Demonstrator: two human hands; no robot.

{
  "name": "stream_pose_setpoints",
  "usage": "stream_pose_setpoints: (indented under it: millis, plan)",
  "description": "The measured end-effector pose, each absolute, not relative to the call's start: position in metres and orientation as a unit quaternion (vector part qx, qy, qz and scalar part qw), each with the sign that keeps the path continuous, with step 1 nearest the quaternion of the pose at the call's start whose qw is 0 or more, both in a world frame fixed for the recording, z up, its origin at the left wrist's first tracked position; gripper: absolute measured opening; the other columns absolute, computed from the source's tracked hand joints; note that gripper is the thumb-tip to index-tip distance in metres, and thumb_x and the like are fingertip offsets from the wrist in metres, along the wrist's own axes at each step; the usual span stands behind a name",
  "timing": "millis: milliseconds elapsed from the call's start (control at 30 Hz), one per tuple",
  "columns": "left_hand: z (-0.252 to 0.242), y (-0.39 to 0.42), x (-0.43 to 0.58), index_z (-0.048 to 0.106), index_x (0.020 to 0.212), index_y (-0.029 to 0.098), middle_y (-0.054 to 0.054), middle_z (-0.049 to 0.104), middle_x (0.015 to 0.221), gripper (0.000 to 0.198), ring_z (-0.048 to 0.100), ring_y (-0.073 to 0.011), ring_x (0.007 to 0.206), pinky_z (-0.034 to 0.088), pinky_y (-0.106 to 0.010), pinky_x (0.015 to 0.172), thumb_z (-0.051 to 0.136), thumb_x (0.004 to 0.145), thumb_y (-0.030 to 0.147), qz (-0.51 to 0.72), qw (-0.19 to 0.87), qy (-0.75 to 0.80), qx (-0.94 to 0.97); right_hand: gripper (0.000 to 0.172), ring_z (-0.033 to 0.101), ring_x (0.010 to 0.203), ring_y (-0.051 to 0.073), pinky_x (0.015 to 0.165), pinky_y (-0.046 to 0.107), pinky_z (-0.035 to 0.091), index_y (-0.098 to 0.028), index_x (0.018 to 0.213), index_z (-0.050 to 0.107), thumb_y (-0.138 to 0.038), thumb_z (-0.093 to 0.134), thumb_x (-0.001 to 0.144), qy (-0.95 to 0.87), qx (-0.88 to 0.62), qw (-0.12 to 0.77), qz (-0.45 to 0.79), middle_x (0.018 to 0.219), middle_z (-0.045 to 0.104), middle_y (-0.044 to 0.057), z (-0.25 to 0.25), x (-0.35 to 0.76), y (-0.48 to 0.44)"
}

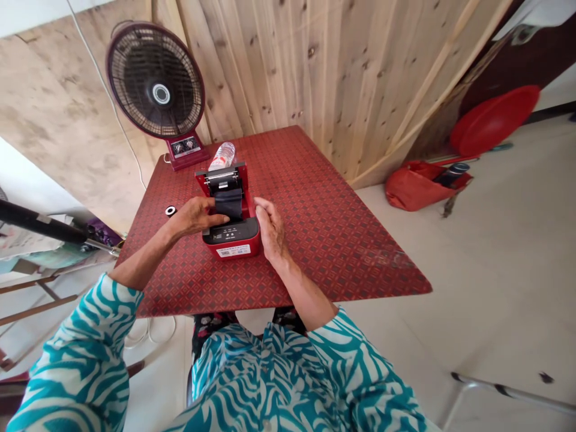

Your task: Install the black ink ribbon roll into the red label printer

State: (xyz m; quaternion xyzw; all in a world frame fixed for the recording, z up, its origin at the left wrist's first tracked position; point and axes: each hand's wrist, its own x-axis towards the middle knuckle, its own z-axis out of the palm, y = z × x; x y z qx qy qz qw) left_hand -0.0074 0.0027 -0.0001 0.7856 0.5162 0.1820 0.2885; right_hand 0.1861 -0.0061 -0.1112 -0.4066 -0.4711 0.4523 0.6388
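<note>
Touching black strip [229,203] in open red label printer [231,241]: left hand [193,217] spread flat, fingers extended, fingertips at strip's left side, no grip visible. Right hand [271,229] narrow, fingers curled against strip's right side; grip unclear. Printer at middle of red patterned worktop [324,222], lid raised on far side. Small black ring [170,210] left of printer. Plastic water bottle [222,156] just beyond lid. Table fan [157,81] at far left corner. Red bag [418,189] on floor, far right.
</note>
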Motion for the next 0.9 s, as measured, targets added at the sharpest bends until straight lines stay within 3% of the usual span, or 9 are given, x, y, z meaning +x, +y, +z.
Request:
stream_pose_setpoints:
  millis: [200, 333, 433, 500, 567, 733, 900]
  plan:
    - [-0.006, -0.012, -0.001, 0.080, 0.098, 0.017, 0.000, 0.077, 0.084, 0.034, 0.070, -0.0192, 0.077, 0.054, -0.027, 0.071, 0.064, 0.082, 0.043, 0.204, 0.260, 0.511, 0.794, 0.053, 0.063, 0.123, 0.026, 0.111, 0.051, 0.049, -0.031, 0.133, 0.059, -0.056, 0.067, 0.087, -0.638, -0.365, 0.595, 0.325, 0.128, 0.069, 0.008, -0.089, 0.193, -0.013]
    - [-0.007, -0.014, -0.001, 0.079, 0.094, 0.018, 0.000, 0.076, 0.083, 0.030, 0.069, -0.0186, 0.075, 0.054, -0.027, 0.072, 0.062, 0.084, 0.040, 0.217, 0.246, 0.499, 0.802, 0.028, 0.069, 0.106, 0.024, 0.097, 0.046, 0.053, -0.029, 0.115, 0.067, -0.041, 0.065, 0.090, -0.703, -0.358, 0.562, 0.247, 0.113, 0.075, 0.005, -0.073, 0.194, -0.010]
    - [-0.006, -0.018, -0.007, 0.078, 0.098, 0.020, -0.003, 0.079, 0.093, 0.027, 0.072, -0.0205, 0.086, 0.056, -0.032, 0.085, 0.065, 0.079, 0.032, 0.236, 0.266, 0.470, 0.808, 0.010, 0.070, 0.092, 0.020, 0.089, 0.041, 0.051, -0.027, 0.096, 0.070, -0.031, 0.061, 0.094, -0.739, -0.340, 0.556, 0.172, 0.097, 0.077, 0.002, -0.066, 0.195, -0.017]
    - [-0.008, -0.024, -0.014, 0.078, 0.104, 0.021, -0.006, 0.079, 0.110, 0.032, 0.072, -0.0235, 0.104, 0.055, -0.036, 0.098, 0.067, 0.075, 0.025, 0.285, 0.308, 0.448, 0.790, 0.010, 0.070, 0.091, 0.019, 0.090, 0.040, 0.048, -0.026, 0.092, 0.069, -0.027, 0.060, 0.096, -0.752, -0.340, 0.551, 0.124, 0.094, 0.077, 0.001, -0.067, 0.197, -0.026]
    - [-0.012, -0.030, -0.021, 0.077, 0.104, 0.022, -0.009, 0.076, 0.121, 0.031, 0.070, -0.0261, 0.115, 0.055, -0.039, 0.101, 0.068, 0.074, 0.024, 0.368, 0.345, 0.455, 0.734, 0.010, 0.070, 0.093, 0.018, 0.094, 0.040, 0.044, -0.026, 0.093, 0.069, -0.024, 0.060, 0.096, -0.763, -0.343, 0.541, 0.085, 0.095, 0.077, 0.000, -0.071, 0.199, -0.037]
    - [-0.029, -0.035, -0.024, 0.076, 0.097, 0.020, -0.011, 0.077, 0.119, 0.023, 0.073, -0.0263, 0.106, 0.063, -0.037, 0.086, 0.074, 0.077, 0.032, 0.522, 0.355, 0.508, 0.586, 0.009, 0.068, 0.094, 0.019, 0.095, 0.041, 0.041, -0.026, 0.093, 0.068, -0.024, 0.060, 0.096, -0.783, -0.332, 0.526, 0.006, 0.097, 0.075, 0.001, -0.080, 0.205, -0.054]
    - [-0.039, -0.026, -0.016, 0.075, 0.094, 0.021, -0.009, 0.077, 0.119, 0.021, 0.070, -0.0250, 0.117, 0.056, -0.040, 0.105, 0.075, 0.079, 0.036, 0.589, 0.288, 0.492, 0.572, 0.013, 0.066, 0.103, 0.022, 0.101, 0.046, 0.037, -0.031, 0.096, 0.070, -0.027, 0.058, 0.095, -0.800, -0.338, 0.495, -0.006, 0.103, 0.074, 0.001, -0.089, 0.208, -0.058]
